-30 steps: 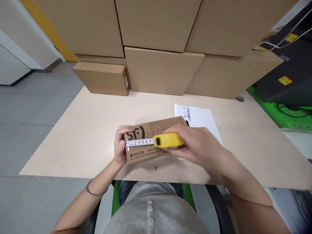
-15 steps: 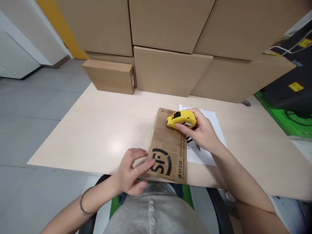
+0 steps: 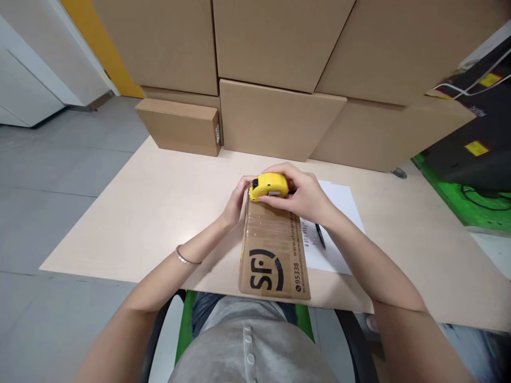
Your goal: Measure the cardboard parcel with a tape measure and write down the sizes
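Observation:
A brown SF Express cardboard box [image 3: 271,234] lies at the table's front edge, its long side running away from me. My right hand [image 3: 301,191] grips a yellow tape measure [image 3: 273,184] over the far end of the box, its front end pointing left. At the box's far left corner, my left hand [image 3: 236,202] has its fingers bent together close to the front of the tape measure. What those fingertips pinch is hidden. No drawn-out blade is visible.
A white sheet of paper [image 3: 341,213] with a black pen [image 3: 320,236] lies partly under my right forearm. Large cardboard boxes [image 3: 279,119] form a wall along the back of the table [image 3: 159,213]. A small carton [image 3: 179,127] stands at the back left.
My left hand has moved from the box's near left side up to its far left corner. My right hand has shifted the tape measure left and slightly away from me.

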{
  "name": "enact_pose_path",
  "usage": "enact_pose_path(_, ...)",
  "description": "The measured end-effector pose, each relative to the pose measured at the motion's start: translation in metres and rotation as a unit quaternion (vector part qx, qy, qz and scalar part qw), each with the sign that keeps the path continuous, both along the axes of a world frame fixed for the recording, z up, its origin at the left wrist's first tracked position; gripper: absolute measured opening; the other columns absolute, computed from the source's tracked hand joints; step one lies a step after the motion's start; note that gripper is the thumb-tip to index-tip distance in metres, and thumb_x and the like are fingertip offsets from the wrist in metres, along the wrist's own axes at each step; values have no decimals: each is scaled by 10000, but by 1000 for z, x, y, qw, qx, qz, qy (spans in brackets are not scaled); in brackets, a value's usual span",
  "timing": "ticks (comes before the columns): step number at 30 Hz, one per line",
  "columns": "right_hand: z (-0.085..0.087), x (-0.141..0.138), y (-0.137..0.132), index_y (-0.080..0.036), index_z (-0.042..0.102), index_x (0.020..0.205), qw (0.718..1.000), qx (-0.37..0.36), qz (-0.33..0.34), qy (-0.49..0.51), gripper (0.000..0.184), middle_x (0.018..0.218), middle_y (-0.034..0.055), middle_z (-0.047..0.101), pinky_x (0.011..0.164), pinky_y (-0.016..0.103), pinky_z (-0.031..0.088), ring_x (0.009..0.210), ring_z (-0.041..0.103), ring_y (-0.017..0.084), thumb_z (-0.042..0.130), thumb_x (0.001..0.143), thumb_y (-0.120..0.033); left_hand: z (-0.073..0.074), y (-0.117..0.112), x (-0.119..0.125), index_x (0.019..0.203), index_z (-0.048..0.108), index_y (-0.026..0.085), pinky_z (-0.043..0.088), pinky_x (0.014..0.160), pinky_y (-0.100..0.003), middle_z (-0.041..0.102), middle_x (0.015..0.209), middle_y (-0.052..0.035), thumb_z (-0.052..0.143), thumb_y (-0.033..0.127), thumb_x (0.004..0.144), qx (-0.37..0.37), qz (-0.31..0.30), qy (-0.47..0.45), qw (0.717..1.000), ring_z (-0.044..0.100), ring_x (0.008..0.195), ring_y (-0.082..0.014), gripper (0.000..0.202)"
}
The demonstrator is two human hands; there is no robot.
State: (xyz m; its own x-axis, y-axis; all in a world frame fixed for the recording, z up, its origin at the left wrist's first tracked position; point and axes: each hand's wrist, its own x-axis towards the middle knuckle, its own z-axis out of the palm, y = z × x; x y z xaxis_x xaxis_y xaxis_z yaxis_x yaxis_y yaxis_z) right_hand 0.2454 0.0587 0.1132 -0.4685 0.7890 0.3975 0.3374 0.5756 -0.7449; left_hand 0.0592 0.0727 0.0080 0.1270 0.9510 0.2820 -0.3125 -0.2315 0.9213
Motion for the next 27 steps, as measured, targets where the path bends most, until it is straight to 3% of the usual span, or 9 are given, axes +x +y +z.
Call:
enact_pose_path(6,18,13,-8,-265,744,1222,996,24,5,-82,375,1189,39,800,891,358,582,955,761,232,827,860,-322,-3,-4,0,1096,662,270,497,1071,-462,691,1157,-55,601,714,930,46,-12,27,998,629,1139,-276,478)
enact_pose_path(12,17,78,-25,-273,781,1204,993,-2,-69,-100,408,1169,50,805,726,329,604,874,744,222,870,830,-409,-7,-3,-3,1158,677,310,471,1135,-510,680,1241,-68,710,658,899,93,-30,68,993,610,1263,-291,435)
enact_pose_path(16,8,114,-19,-295,789,1184,991,-48,-102,-67,431,1200,51,789,748,353,630,914,741,236,900,783,-408,-10,1,-3,1175,700,342,472,1159,-543,692,1246,-66,692,609,940,128,-30,76,988,630,1277,-289,356)
enact_pose_path(19,4,122,-9,-298,798,1142,990,-76,-108,-49,429,1167,48,786,759,371,642,906,739,241,915,748,-422,-3,1,-5,1204,720,343,471,1178,-553,707,1289,-76,674,585,963,154,-37,96,983,631,1301,-293,343)
enact_pose_path(22,3,123,0,-298,801,1121,988,-99,-103,-52,435,1160,39,780,749,359,636,899,731,230,927,724,-423,8,-2,-8,1231,740,326,454,1208,-560,707,1369,-90,614,574,1003,156,-82,123,977,615,1360,-302,359)
enact_pose_path(27,4,119,2,-296,801,1102,986,-121,-103,-45,444,1172,33,783,818,364,639,969,744,239,937,704,-436,15,-4,-8,1190,753,332,487,1171,-553,734,1300,-84,593,605,1004,126,-103,126,979,645,1318,-296,367)
